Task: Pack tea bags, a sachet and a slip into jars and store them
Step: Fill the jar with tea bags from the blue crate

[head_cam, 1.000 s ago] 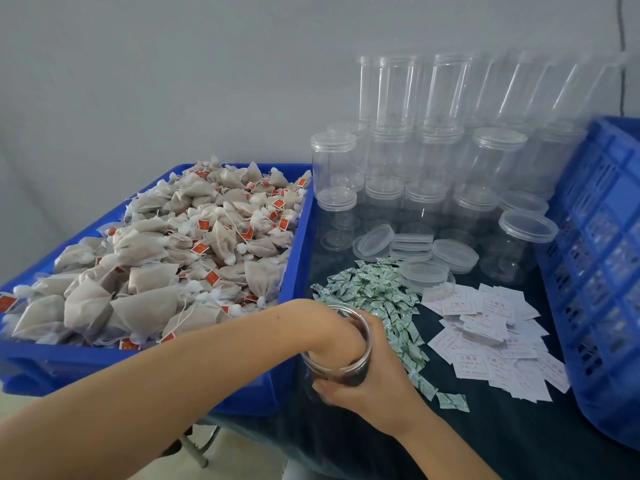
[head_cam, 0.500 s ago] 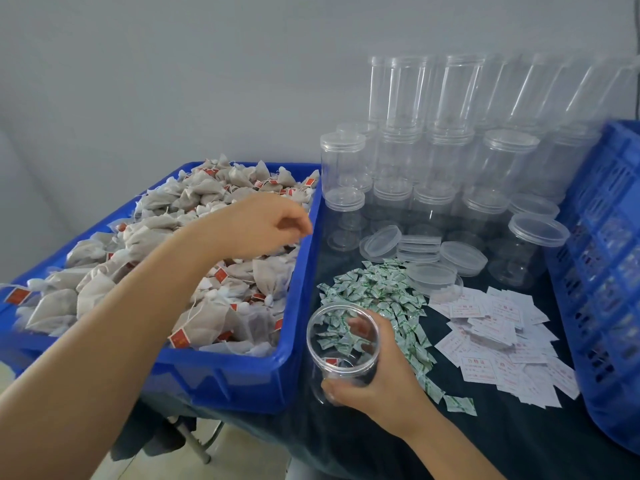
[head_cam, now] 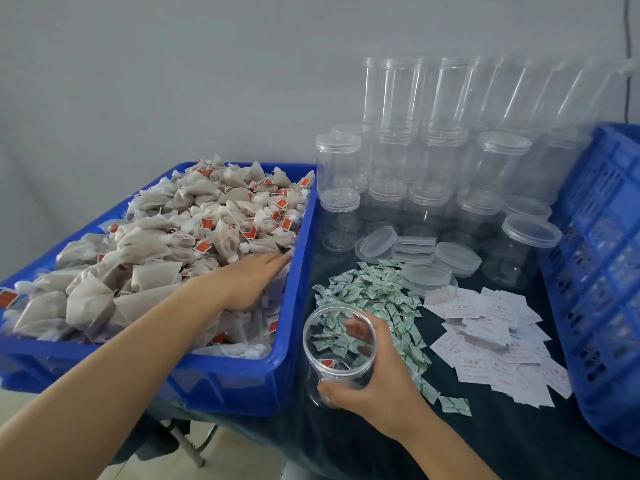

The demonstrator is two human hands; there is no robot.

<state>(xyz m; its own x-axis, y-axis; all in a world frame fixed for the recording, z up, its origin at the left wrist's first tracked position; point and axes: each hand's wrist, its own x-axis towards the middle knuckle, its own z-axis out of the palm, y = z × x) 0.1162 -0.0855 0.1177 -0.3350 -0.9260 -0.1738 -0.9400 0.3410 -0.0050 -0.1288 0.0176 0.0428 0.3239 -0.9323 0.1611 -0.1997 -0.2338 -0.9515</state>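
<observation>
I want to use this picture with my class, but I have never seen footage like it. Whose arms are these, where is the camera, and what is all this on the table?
There is no machine here: the arms belong to a person packing by hand. The single camera sits on that person's head, looking forward and down, so you see the work as they do.

The right hand grips an open clear jar standing on the dark table. The left hand reaches with flat fingers into a blue crate heaped with tea bags; whether it has picked one up cannot be seen.

Beside the jar lie a pile of small green-and-white sachets and a spread of white printed slips. Behind them are loose lids and rows of empty jars. A second blue crate stands at the right edge.
</observation>
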